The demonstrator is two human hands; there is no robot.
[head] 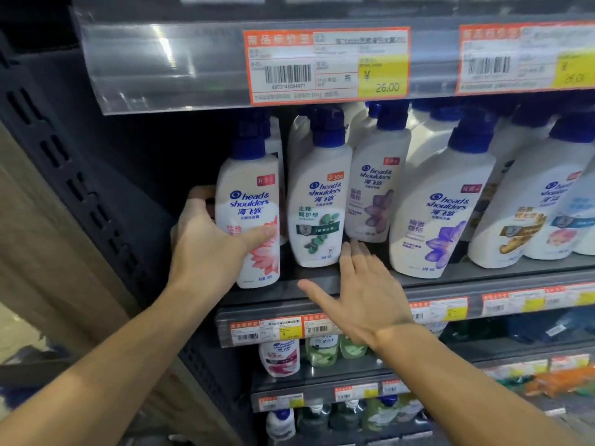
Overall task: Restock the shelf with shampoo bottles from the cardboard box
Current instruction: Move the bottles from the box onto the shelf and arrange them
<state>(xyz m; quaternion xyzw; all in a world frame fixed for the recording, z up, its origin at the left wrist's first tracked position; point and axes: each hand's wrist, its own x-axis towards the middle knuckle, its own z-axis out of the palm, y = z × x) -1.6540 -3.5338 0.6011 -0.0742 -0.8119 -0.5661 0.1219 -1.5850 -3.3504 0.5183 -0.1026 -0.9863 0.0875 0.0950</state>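
Note:
My left hand [206, 239] grips a white shampoo bottle with a pink flower label and blue cap [249, 201] at the left end of the grey shelf [450, 278], thumb across its front. My right hand [360, 291] hovers open, fingers spread, in front of the shelf edge. Its fingertips are close to the base of the green-leaf bottle [317, 201] and of a purple-flower bottle [375, 188] that leans left behind it. A larger purple-flower bottle [441, 207] stands to the right. The cardboard box is out of view.
More white bottles [521, 201] fill the shelf to the right. The shelf above carries orange price tags [325, 64] on a clear strip. Lower shelves [322, 391] hold smaller bottles. A dark perforated upright [64, 162] borders the left side.

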